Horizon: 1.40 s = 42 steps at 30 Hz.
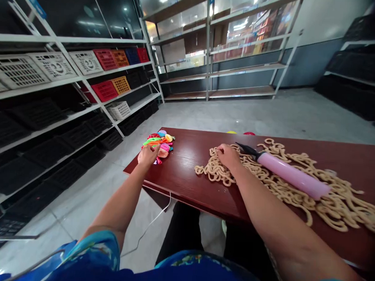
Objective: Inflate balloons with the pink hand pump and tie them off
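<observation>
At the table's left end, my left hand [148, 154] reaches onto a small pile of limp, multicoloured balloons [164, 147]. Its thumb and fingers are apart, touching the balloons. My right hand [229, 155] rests on the left part of a spread heap of tan, curled, rope-like pieces [219, 170]. Those fingers are curled inward and closed; their tips and whatever they grip are hidden. Beside this hand, a pink balloon pump [292, 175] with a black tapered nozzle [248, 150] lies across the tan heap, nozzle toward the left.
The dark red table [187, 157] stands before me, my legs partly beneath its near edge. A white cable [154, 221] hangs by its left front side. Shelves with plastic crates [106, 59] line the left; a metal rack [208, 67] stands behind. Yellow and red round things peek past the far edge.
</observation>
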{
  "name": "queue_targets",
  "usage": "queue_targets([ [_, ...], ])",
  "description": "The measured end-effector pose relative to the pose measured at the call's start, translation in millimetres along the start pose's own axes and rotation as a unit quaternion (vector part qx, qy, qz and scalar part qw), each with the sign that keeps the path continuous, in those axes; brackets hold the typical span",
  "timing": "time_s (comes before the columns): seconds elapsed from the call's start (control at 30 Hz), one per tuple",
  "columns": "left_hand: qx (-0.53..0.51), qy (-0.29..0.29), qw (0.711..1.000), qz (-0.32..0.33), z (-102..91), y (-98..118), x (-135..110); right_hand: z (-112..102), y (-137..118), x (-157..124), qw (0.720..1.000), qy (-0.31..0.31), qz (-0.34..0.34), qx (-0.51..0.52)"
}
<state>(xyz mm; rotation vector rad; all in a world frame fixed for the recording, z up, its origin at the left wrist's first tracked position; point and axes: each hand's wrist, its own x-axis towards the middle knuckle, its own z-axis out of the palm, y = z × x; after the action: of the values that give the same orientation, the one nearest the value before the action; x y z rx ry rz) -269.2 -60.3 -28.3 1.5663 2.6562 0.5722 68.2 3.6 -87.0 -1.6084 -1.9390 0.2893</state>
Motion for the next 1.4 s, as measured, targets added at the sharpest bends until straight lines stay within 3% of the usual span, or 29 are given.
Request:
queue_targets([
  [0.1,0.017,-0.016,1.000,0.014,-2.1,5.7,-2.5,-0.5,-0.3,-0.8,1.000,0.002,-0.009,-0.001],
  [0.23,-0.014,-0.006,0.996,0.087,-17.6,19.4,-8.1,-3.5,-3.8,-3.1,0.999,0.019,-0.023,0.022],
  [0.37,-0.030,-0.051,0.988,0.143,-31.7,39.4,-10.5,-7.9,-11.0,-6.4,0.996,0.043,-0.051,0.057],
  [0.47,-0.025,-0.060,0.982,0.180,-33.3,56.2,-8.4,-9.9,-17.2,-9.0,0.991,0.049,-0.076,0.099],
  [0.53,-0.073,-0.097,0.969,0.214,-31.8,68.3,-8.6,-10.8,-22.1,-10.7,0.981,0.039,-0.099,0.159],
  [0.63,-0.183,-0.192,0.924,0.276,-27.3,88.8,-14.8,-13.3,-30.6,-13.2,0.944,-0.006,-0.126,0.303],
  [0.77,-0.314,-0.302,0.838,0.328,-13.6,118.7,-28.0,-20.6,-37.9,-14.9,0.864,-0.103,-0.090,0.484],
  [0.87,-0.383,-0.346,0.787,0.339,2.3,138.7,-33.1,-26.0,-35.2,-13.8,0.811,-0.179,-0.045,0.556],
  [0.93,-0.403,-0.346,0.777,0.337,13.2,149.3,-33.1,-28.1,-30.6,-12.0,0.799,-0.189,-0.024,0.570],
  [1.07,-0.409,-0.282,0.809,0.315,31.5,164.4,-29.3,-27.9,-22.6,-6.9,0.832,-0.122,-0.007,0.541],
  [1.13,-0.392,-0.190,0.852,0.291,39.2,171.1,-30.1,-26.7,-19.7,-4.3,0.877,-0.059,0.007,0.477],
  [1.2,-0.376,-0.083,0.893,0.231,46.4,179.1,-35.8,-26.3,-16.2,-2.2,0.938,0.025,0.021,0.346],
  [1.23,-0.379,-0.063,0.903,0.193,50.0,183.8,-40.7,-26.7,-14.0,-1.4,0.962,0.061,0.025,0.266],
  [1.27,-0.394,-0.086,0.901,0.158,53.3,189.0,-46.8,-27.5,-11.6,-0.8,0.978,0.088,0.025,0.188],
  [1.3,-0.415,-0.156,0.887,0.127,56.4,194.5,-53.7,-28.8,-9.2,-0.4,0.986,0.105,0.023,0.125],
  [1.33,-0.435,-0.253,0.859,0.097,59.1,200.2,-60.7,-30.4,-6.9,-0.1,0.990,0.115,0.021,0.080],
  [1.4,-0.457,-0.438,0.773,0.032,63.3,211.0,-72.8,-33.6,-3.3,0.4,0.990,0.129,0.014,0.047],
])
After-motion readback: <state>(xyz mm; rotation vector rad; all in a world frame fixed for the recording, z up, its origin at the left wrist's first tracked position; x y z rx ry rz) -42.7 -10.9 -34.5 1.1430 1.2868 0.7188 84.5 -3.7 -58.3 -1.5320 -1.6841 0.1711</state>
